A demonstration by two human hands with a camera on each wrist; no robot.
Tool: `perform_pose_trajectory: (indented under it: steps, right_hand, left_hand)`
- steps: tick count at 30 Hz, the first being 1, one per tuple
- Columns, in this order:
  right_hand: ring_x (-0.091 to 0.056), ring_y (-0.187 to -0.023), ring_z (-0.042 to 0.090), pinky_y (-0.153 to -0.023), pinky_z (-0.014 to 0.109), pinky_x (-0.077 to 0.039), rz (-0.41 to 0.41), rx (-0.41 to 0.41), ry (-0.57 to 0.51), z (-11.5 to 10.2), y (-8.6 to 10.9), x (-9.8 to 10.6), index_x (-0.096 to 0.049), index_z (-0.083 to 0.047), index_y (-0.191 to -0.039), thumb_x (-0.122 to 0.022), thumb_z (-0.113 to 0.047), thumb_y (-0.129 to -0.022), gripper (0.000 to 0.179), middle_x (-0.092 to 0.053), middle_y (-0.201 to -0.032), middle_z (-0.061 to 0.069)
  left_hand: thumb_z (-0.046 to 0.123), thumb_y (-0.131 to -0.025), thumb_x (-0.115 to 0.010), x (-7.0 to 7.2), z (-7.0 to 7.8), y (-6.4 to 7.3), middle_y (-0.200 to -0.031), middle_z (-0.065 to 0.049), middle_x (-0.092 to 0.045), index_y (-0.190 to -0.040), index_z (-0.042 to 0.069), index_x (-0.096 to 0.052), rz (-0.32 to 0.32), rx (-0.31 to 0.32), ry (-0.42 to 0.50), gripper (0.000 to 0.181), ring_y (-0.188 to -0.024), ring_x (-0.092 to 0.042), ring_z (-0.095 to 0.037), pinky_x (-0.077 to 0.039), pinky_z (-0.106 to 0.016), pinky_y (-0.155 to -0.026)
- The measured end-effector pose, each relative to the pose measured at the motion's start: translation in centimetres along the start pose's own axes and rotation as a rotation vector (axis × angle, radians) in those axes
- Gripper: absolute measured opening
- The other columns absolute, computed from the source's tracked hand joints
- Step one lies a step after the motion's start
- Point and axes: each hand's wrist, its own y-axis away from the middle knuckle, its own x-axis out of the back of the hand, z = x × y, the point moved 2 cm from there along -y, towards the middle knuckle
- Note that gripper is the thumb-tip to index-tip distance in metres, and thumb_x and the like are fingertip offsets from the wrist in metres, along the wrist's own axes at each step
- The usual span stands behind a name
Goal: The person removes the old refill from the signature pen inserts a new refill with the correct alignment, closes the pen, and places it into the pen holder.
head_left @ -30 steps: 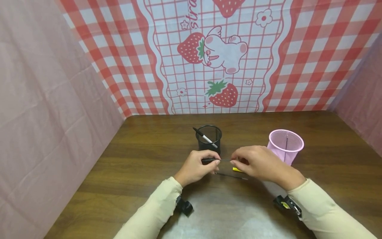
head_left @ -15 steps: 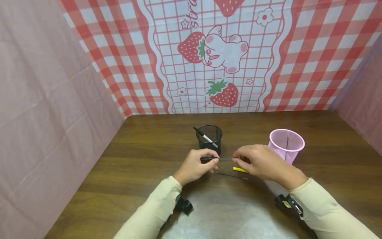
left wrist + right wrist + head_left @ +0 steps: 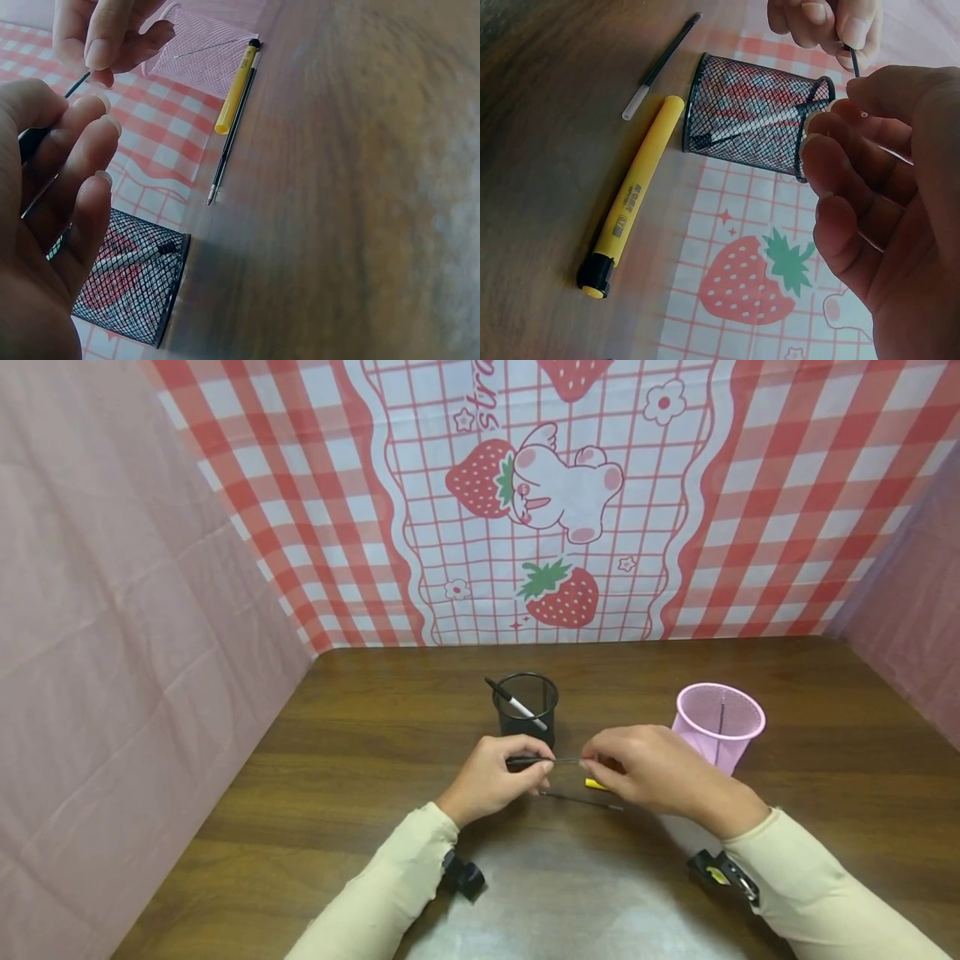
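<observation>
In the head view my left hand (image 3: 487,781) pinches a dark pen part (image 3: 525,762) between thumb and fingertips. A thin dark pen refill (image 3: 567,761) sticks out of it toward the right. My right hand (image 3: 648,772) pinches the refill's far end with thumb and fingertips. Below the hands, a second refill (image 3: 660,67) with a clear end lies on the table. Beside it lies a yellow pen barrel (image 3: 639,180) with a black clip end, partly hidden by the right hand in the head view. My palm and fingers cover much of the pen part.
Behind the left hand stands a black mesh pen cup (image 3: 517,727) holding a white pen (image 3: 517,702) with black ends. A pink mesh cup (image 3: 705,743) with a thin dark stick (image 3: 722,718) is beyond the right hand. A checked strawberry cloth (image 3: 322,527) hangs behind the table (image 3: 300,827).
My right hand shifted slightly right, then came back left. The bare stretch of refill between the hands lengthened and shortened again. The left hand stayed nearly still.
</observation>
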Motion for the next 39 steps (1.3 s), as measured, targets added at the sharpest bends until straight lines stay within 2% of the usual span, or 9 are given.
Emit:
perform_pose_trajectory:
  steps: [11, 13, 17, 20, 24, 27, 33, 39]
  right_hand:
    - [-0.055, -0.066, -0.004, -0.056, 0.025, -0.052, 0.011, 0.014, -0.010, -0.04, -0.06, -0.10, -0.074, -0.019, -0.090, -0.075, -0.017, -0.087, 0.004, -0.065, -0.081, -0.018]
    - [-0.054, -0.065, -0.005, -0.055, 0.024, -0.051, 0.021, 0.014, -0.010, -0.06, -0.06, -0.06, -0.073, -0.021, -0.089, -0.076, -0.016, -0.087, 0.006, -0.064, -0.079, -0.019]
    - [-0.051, -0.063, -0.006, -0.054, 0.022, -0.048, 0.037, 0.006, -0.009, -0.03, -0.04, 0.07, -0.070, -0.023, -0.087, -0.077, -0.015, -0.085, 0.011, -0.059, -0.075, -0.021]
    - [-0.051, -0.062, -0.005, -0.053, 0.021, -0.048, 0.040, -0.005, -0.011, 0.10, 0.02, 0.12, -0.069, -0.023, -0.087, -0.077, -0.015, -0.086, 0.011, -0.058, -0.074, -0.022]
    - [-0.050, -0.062, -0.005, -0.053, 0.021, -0.048, 0.048, -0.010, -0.019, 0.28, 0.12, 0.19, -0.068, -0.022, -0.086, -0.077, -0.014, -0.086, 0.012, -0.056, -0.073, -0.022]
    - [-0.049, -0.061, -0.005, -0.052, 0.020, -0.046, 0.062, 0.003, -0.031, 0.32, 0.18, 0.23, -0.067, -0.022, -0.086, -0.077, -0.013, -0.086, 0.013, -0.055, -0.073, -0.022]
    - [-0.048, -0.061, -0.005, -0.051, 0.019, -0.045, 0.095, 0.041, -0.054, 0.38, 0.22, 0.18, -0.068, -0.021, -0.088, -0.077, -0.014, -0.086, 0.012, -0.056, -0.073, -0.021]
    - [-0.053, -0.065, -0.004, -0.054, 0.021, -0.050, 0.111, 0.069, -0.071, 0.38, 0.13, 0.17, -0.071, -0.017, -0.090, -0.078, -0.012, -0.085, 0.011, -0.064, -0.079, -0.017]
  left_hand:
    - [-0.004, -0.094, -0.065, 0.08, 0.25, 0.14, -0.080, -0.020, -0.073, -0.105, -0.009, -0.067, -0.009, 0.004, 0.007, 0.012, -0.065, -0.069, -0.037, -0.062, -0.034, -0.061]
    - [-0.004, -0.095, -0.065, 0.10, 0.23, 0.13, -0.083, -0.019, -0.073, -0.106, -0.009, -0.066, -0.011, 0.011, 0.017, 0.013, -0.066, -0.070, -0.039, -0.062, -0.035, -0.062]
    - [-0.004, -0.095, -0.065, 0.11, 0.11, 0.05, -0.090, -0.022, -0.073, -0.106, -0.011, -0.060, -0.010, 0.040, 0.088, 0.014, -0.073, -0.069, -0.047, -0.062, -0.046, -0.063]
    - [-0.005, -0.094, -0.066, 0.14, 0.03, -0.04, -0.095, -0.022, -0.074, -0.103, -0.009, -0.058, 0.002, 0.053, 0.114, 0.013, -0.074, -0.069, -0.047, -0.061, -0.049, -0.064]
    - [-0.003, -0.093, -0.068, 0.15, 0.01, -0.13, -0.095, -0.019, -0.074, -0.100, -0.005, -0.062, 0.026, 0.044, 0.070, 0.010, -0.068, -0.070, -0.040, -0.061, -0.037, -0.063]
    - [-0.002, -0.092, -0.070, 0.10, 0.05, -0.17, -0.090, -0.020, -0.074, -0.100, -0.006, -0.065, 0.047, 0.029, 0.031, 0.010, -0.065, -0.070, -0.036, -0.061, -0.034, -0.061]
    - [-0.001, -0.090, -0.073, 0.04, 0.04, -0.17, -0.081, -0.021, -0.072, -0.098, -0.004, -0.068, 0.084, 0.024, -0.006, 0.010, -0.061, -0.069, -0.025, -0.061, -0.047, -0.059]
    - [-0.001, -0.090, -0.073, 0.07, 0.20, -0.15, -0.082, -0.015, -0.074, -0.098, -0.004, -0.068, 0.092, 0.026, -0.007, 0.010, -0.061, -0.069, -0.025, -0.060, -0.048, -0.059]
